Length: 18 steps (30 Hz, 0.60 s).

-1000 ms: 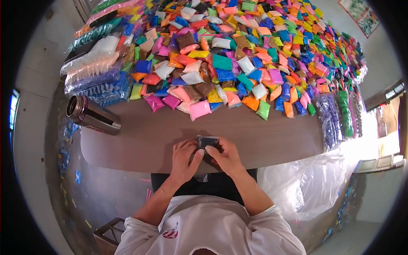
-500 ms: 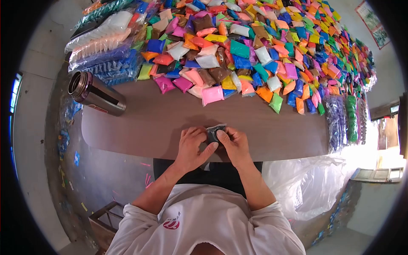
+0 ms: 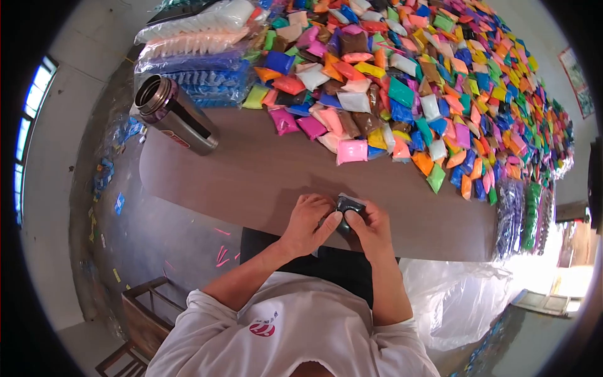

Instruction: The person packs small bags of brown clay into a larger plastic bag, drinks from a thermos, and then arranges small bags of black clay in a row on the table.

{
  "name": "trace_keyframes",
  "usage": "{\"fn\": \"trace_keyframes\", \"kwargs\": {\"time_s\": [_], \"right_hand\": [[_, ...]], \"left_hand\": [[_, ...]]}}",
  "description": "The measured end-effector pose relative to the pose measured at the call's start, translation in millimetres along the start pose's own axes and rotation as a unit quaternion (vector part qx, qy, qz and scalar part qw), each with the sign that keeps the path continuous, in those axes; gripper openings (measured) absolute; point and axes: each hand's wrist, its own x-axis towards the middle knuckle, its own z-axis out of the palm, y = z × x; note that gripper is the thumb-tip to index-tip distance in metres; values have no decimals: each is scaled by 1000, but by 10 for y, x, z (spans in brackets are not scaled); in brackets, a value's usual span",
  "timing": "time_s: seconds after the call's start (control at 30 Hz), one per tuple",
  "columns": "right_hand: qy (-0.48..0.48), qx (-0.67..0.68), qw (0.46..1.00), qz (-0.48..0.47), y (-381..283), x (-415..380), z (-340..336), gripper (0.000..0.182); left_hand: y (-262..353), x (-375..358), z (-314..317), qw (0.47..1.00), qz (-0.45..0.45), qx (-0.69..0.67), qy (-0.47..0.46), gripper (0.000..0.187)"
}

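Observation:
A small black packet (image 3: 350,205) with a shiny plastic surface is held between my hands, just above the near edge of the table. My right hand (image 3: 373,227) is closed on its right side, with the thumb pressed on top. On the left side, my left hand (image 3: 309,221) has curled fingers and its thumb on the packet, close beside the other thumb. The fingers partly cover the packet's sides and lower end.
A big heap of colourful packets (image 3: 402,94) covers the far side of the brown table (image 3: 251,157). At the left stands an open metal flask (image 3: 182,119) near long bagged strips (image 3: 195,69). More strips (image 3: 521,217) lie at the right end, above clear plastic sheeting (image 3: 446,301).
The head view has turned and tilted, so the table and heap sit differently in it. My left thumb has come onto the packet, beside the right thumb. The packet stays held.

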Motion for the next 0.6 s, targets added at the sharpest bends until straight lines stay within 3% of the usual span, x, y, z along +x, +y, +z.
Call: {"fn": "trace_keyframes", "kwargs": {"time_s": [0.13,0.17,0.3,0.43,0.6], "right_hand": [[53,59,997,20,-23,121,-88,26],[79,-26,996,40,-81,198,-164,28],[3,-29,1000,4,-306,595,66,29],[-108,-135,984,30,-259,987,488,30],[-149,-255,955,-4,-17,1313,985,28]], "left_hand": [[-54,-1,41,1000,26,11,8,25],[-59,-8,50,999,31,12,15,22],[-11,-21,50,998,44,49,4,10],[-10,-59,107,997,45,62,19,6],[-18,-64,132,992,83,76,48,19]]}}
